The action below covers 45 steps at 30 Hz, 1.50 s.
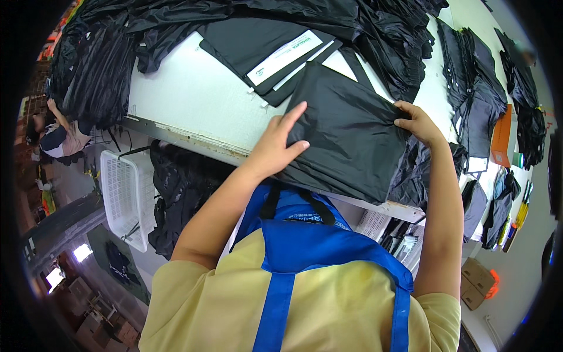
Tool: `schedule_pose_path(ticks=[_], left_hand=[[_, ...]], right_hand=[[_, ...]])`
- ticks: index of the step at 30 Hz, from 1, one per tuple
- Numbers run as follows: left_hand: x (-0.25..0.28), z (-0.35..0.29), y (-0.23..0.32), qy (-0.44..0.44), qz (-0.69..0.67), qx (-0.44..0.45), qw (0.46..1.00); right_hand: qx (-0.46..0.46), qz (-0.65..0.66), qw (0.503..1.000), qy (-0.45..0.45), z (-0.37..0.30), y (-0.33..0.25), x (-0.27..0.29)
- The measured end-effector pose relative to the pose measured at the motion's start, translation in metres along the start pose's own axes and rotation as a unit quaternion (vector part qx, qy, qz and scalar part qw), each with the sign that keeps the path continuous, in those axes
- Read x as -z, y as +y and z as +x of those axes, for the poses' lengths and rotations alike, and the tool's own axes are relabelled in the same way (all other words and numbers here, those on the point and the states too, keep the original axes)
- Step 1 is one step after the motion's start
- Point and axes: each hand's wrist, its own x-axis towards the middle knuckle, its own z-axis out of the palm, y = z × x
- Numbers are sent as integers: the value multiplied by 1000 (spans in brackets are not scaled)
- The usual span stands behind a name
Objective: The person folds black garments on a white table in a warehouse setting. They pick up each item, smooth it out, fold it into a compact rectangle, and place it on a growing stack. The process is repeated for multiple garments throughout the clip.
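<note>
A folded piece of thin, shiny black fabric [346,138] lies at the near edge of the white table, partly over the edge. My left hand [275,144] rests at its left side, thumb and index finger stretched apart on the fabric; the other fingers are mostly hidden. At the upper right corner, my right hand [417,123] pinches the fabric between thumb and fingers, and small creases run from the grip. Just beyond lie flat, folded black pieces [258,50] with a white printed label [284,57] on top.
Heaped black garments [387,29] cover the table's far side, with more at its left [97,76] and right [475,88]. A white plastic basket [126,196] stands below on the left. An orange box [502,138] stands at right. Another person [64,138] is at far left.
</note>
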Motion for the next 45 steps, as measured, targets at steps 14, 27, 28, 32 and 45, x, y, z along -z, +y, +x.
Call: schedule_pose_path(ticks=[14, 27, 28, 32, 45], left_hand=[[-53, -9, 1, 29, 395, -50, 917], [-75, 76, 82, -283, 389, -303, 823], [-88, 89, 86, -317, 387, -352, 791], [-136, 124, 97, -368, 417, -436, 707], [-191, 145, 125, -344, 82, -230, 907]], right_hand=[[5, -412, 824, 388, -51, 18, -154], [-321, 62, 877, 352, -204, 243, 86], [-285, 180, 900, 276, -202, 228, 97], [-153, 363, 864, 313, -219, 141, 100], [89, -81, 955, 273, -168, -60, -110]])
